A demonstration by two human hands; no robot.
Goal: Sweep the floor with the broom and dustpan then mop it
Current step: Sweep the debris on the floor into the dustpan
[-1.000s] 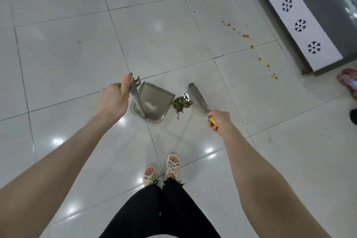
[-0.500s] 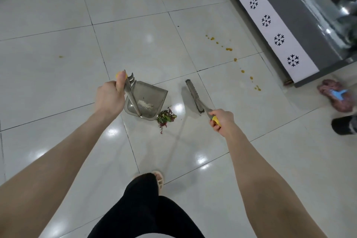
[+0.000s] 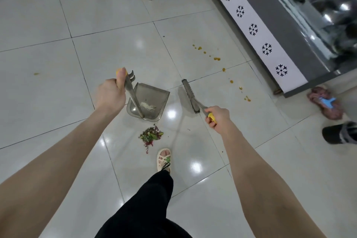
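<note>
While in R grip (image 3: pixel 217 118), broom (image 3: pixel 190 94) fwd-left

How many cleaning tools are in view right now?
3. The dustpan, gripped by the left hand; the broom, gripped by the right hand; and what looks like a pink mop head on the floor beside the counter, far right. Others may be out of frame.

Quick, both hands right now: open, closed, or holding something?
Left hand: closed, gripping the dustpan by its handle.
Right hand: closed, gripping the broom by its handle.
</note>
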